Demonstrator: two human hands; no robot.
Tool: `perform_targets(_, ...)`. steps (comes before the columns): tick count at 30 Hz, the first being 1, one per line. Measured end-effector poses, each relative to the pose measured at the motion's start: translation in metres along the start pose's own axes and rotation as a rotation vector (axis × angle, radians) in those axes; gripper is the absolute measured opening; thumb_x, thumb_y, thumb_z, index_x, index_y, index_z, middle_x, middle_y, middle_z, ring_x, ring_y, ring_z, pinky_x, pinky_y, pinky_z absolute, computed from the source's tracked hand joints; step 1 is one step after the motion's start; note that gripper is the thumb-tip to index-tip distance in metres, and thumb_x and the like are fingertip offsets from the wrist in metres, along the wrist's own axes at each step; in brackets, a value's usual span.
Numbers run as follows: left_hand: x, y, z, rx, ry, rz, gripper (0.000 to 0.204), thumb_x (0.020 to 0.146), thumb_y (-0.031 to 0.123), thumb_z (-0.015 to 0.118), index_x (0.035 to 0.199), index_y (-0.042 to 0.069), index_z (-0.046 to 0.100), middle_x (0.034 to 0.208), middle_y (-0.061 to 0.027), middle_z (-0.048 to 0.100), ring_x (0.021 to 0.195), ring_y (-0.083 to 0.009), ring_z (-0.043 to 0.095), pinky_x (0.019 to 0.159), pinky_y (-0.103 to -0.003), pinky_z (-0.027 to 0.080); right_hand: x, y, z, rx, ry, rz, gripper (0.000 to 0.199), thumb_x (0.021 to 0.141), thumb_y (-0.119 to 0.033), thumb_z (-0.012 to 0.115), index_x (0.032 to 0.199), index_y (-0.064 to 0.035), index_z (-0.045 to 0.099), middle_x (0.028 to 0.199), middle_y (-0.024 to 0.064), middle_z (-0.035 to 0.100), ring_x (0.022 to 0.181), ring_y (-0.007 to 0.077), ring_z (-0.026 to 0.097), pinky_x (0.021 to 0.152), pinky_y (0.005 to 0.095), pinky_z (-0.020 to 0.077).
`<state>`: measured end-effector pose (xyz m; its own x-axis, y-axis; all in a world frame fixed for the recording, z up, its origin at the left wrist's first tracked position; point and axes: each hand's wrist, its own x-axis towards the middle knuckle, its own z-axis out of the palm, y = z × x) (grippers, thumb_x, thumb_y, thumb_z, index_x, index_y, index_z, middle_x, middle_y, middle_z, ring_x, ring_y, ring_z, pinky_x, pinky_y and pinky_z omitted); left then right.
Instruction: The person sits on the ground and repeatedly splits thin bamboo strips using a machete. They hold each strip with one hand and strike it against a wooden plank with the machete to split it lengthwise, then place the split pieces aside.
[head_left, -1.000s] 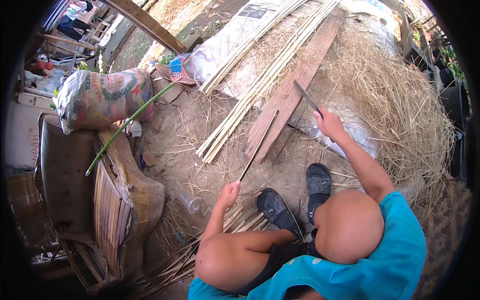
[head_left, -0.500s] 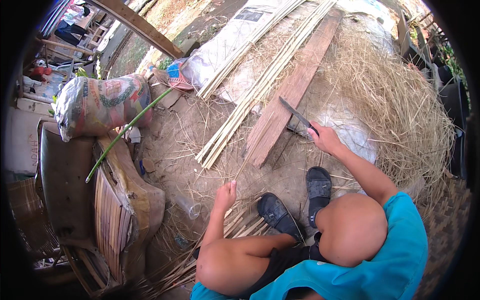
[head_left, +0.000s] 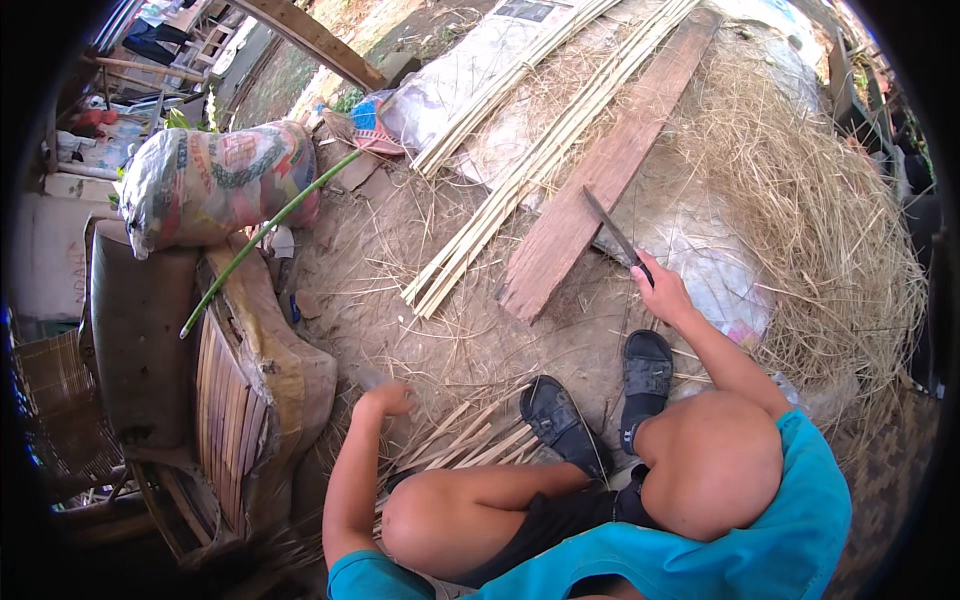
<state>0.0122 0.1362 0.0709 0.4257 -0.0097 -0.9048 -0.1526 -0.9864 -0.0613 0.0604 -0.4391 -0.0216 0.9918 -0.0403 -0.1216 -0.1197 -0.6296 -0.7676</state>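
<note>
My right hand (head_left: 663, 292) is closed round the dark handle of a long knife (head_left: 613, 229). The blade points up and to the left, its tip over the wooden plank (head_left: 590, 215). To the lower left, my left hand (head_left: 387, 400) is in the air beside the old seat, above the ground and near a bundle of split bamboo strips (head_left: 470, 440). Its fingers are loosely apart, and no strip shows in them. Long pale bamboo strips (head_left: 500, 215) lie side by side to the left of the plank.
A heap of fine shavings (head_left: 810, 200) spreads on the right over white sheeting (head_left: 715, 265). On the left, a stuffed sack (head_left: 220, 185) and a green bamboo stick (head_left: 265, 230) rest on a worn seat (head_left: 290, 385). My sandalled feet (head_left: 565, 425) are between my hands.
My left hand has moved left and down, and the thin strip it held over the plank's near end is gone from it. The right hand still grips the knife. The view has shifted slightly.
</note>
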Motion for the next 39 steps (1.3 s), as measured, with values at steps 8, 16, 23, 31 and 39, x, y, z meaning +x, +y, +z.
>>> perform_targets(8,0.158,0.095,-0.221,0.021,0.585,0.202,0.034,0.092,0.026,0.062,0.121,0.012,0.072,0.112,-0.0212,0.073,0.107,-0.0384,0.069,0.095,-0.048,0.054,0.002,0.004,0.007,-0.028,-0.001,-0.043,0.050,0.103,-0.040,0.056,0.142,-0.0094,0.055,0.096,0.0313,0.070,0.093,0.0500,0.068,0.083,0.0530,0.0538)
perform_targets(16,0.273,0.229,-0.250,-0.196,0.982,0.087,0.031,0.095,0.023,0.061,0.114,-0.002,0.063,0.118,-0.0255,0.062,0.109,-0.0427,0.065,0.091,-0.052,0.054,-0.001,0.001,-0.009,-0.007,-0.062,0.023,0.050,0.102,-0.041,0.057,0.143,-0.0124,0.052,0.098,0.0282,0.071,0.094,0.0511,0.067,0.084,0.0550,0.0535)
perform_targets(23,0.190,0.184,-0.319,-0.399,1.315,0.309,0.050,0.089,0.038,0.077,0.116,0.000,0.057,0.097,-0.0237,0.070,0.088,-0.0421,0.067,0.081,-0.050,0.052,-0.005,0.021,-0.009,-0.001,-0.063,0.014,0.055,0.102,-0.041,0.058,0.147,-0.0117,0.047,0.098,0.0306,0.070,0.093,0.0509,0.067,0.083,0.0548,0.0534)
perform_targets(31,0.072,0.200,-0.371,-0.817,1.034,0.461,0.040,0.103,0.040,0.061,0.115,0.002,0.071,0.069,-0.0050,0.064,0.058,-0.0133,0.053,0.056,-0.033,0.041,-0.018,-0.034,-0.008,0.034,-0.282,-0.040,0.042,0.094,-0.028,0.066,0.127,-0.0060,0.054,0.104,0.0263,0.069,0.094,0.0483,0.067,0.082,0.0513,0.0541)
perform_targets(39,0.203,0.359,-0.259,-0.632,0.851,0.374,0.036,0.104,0.031,0.053,0.105,0.002,0.073,0.105,-0.0219,0.073,0.097,-0.0355,0.072,0.084,-0.048,0.056,-0.051,-0.126,0.009,0.307,-0.995,-0.042,0.041,0.099,-0.024,0.061,0.131,-0.0009,0.052,0.098,0.0198,0.070,0.080,0.0304,0.070,0.072,0.0431,0.0556)
